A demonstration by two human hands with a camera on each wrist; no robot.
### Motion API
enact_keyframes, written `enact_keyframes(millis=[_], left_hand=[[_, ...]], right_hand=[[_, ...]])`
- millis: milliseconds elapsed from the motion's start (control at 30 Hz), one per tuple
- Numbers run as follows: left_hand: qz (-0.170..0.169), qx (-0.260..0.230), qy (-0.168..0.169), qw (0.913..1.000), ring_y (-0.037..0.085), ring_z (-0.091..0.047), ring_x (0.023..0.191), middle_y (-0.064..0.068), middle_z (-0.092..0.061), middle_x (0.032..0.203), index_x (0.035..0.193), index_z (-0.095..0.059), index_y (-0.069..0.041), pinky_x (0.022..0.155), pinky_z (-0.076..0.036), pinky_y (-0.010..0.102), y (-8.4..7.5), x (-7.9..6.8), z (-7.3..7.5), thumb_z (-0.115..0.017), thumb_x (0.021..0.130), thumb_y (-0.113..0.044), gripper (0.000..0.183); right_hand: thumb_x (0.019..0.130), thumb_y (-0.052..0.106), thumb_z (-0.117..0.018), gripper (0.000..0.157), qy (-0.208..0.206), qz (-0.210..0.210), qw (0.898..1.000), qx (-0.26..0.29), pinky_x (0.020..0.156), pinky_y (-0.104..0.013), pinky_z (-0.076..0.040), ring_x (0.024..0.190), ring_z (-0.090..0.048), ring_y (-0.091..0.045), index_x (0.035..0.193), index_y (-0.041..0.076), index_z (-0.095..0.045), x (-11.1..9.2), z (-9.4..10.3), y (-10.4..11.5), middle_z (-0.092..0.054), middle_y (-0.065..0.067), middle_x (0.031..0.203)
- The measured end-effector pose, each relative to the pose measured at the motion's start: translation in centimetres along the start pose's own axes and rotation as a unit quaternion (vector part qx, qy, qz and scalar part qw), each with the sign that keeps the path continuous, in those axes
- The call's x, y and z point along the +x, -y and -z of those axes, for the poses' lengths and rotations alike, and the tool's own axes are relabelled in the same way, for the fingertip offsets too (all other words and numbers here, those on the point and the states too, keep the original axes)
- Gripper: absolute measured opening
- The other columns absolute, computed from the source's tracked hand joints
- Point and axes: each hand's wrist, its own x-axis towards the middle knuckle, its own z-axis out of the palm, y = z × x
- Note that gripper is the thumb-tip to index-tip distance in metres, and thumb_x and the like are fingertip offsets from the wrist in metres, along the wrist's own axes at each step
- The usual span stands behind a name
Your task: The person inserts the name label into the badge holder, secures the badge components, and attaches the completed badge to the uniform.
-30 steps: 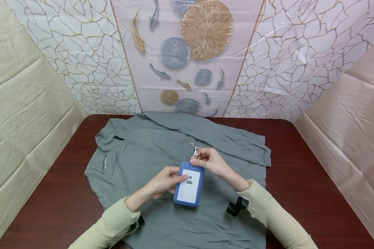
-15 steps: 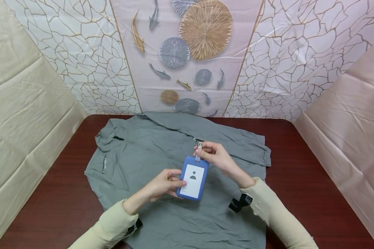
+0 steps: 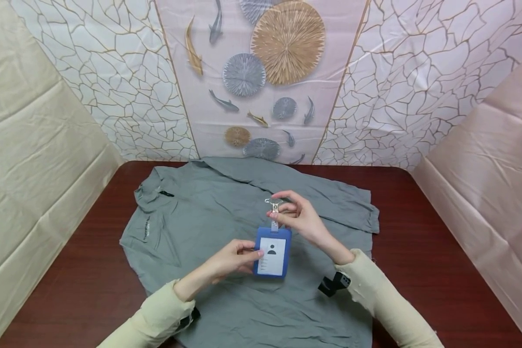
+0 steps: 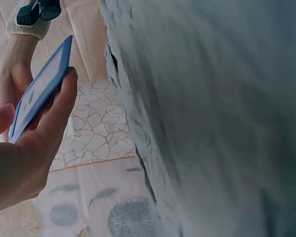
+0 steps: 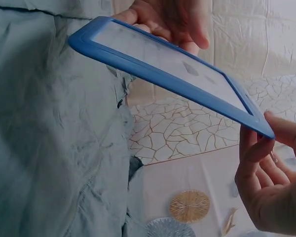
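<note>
A blue badge holder [image 3: 273, 253] with a white card is held above a grey-green jacket [image 3: 217, 208]. My left hand [image 3: 232, 259] grips the holder's left edge, thumb on the front and fingers behind, as the left wrist view also shows with the badge holder [image 4: 44, 86] tilted. At the top of the holder, a clear strap with a metal clip and pin [image 3: 275, 205] stands up. My right hand [image 3: 302, 220] pinches this strap between thumb and fingers. In the right wrist view the right hand [image 5: 276, 177] is at the holder's top end.
The jacket lies spread on a dark red wooden table [image 3: 422, 251], its collar [image 3: 150, 191] at the left and one sleeve [image 3: 330, 195] along the far side. A patterned cloth backdrop [image 3: 130, 82] stands behind, with beige cloth [image 3: 39, 145] at both sides.
Both hands have shifted slightly to the right with the badge holder, which now hangs straighter. The clip and pin have turned and stand upright above it.
</note>
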Motion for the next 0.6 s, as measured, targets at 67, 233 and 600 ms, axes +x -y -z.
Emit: enact_keyframes(millis=[67,233,600], left_hand=[[-0.01,0.001,-0.013,0.9999,0.018,-0.067,0.082,0.025,-0.063,0.103,0.114,-0.054,0.01,0.077,-0.053,0.041,-0.2,0.2,0.2,-0.052,0.091,-0.019,0.037],[-0.052,-0.015,-0.048,0.9974,0.015,-0.066,0.082,0.024,-0.063,0.106,0.113,-0.053,0.009,0.08,-0.052,0.043,-1.1,0.5,0.8,-0.052,0.092,-0.02,0.037],[-0.12,-0.054,-0.117,0.9844,0.013,-0.066,0.079,0.013,-0.068,0.093,0.109,-0.056,0.007,0.073,-0.055,0.037,-2.9,0.4,1.4,-0.057,0.089,-0.018,0.032]], right_hand=[[0.085,0.007,-0.06,0.04,0.016,0.018,1.0,-0.004,0.048,-0.025,-0.043,0.06,-0.06,-0.009,0.12,-0.003,-0.043,0.0,-0.1,0.0,-0.067,-0.021,0.089],[0.082,0.006,-0.063,0.038,0.048,0.041,0.997,-0.033,0.043,-0.03,-0.042,0.056,-0.062,-0.013,0.116,0.0,-0.047,-0.3,-0.3,0.0,-0.062,-0.024,0.085],[0.078,0.012,-0.069,0.037,0.052,0.024,0.995,-0.08,0.042,-0.029,-0.045,0.053,-0.062,-0.016,0.111,0.006,-0.054,-0.9,-1.3,0.2,-0.062,-0.015,0.08]])
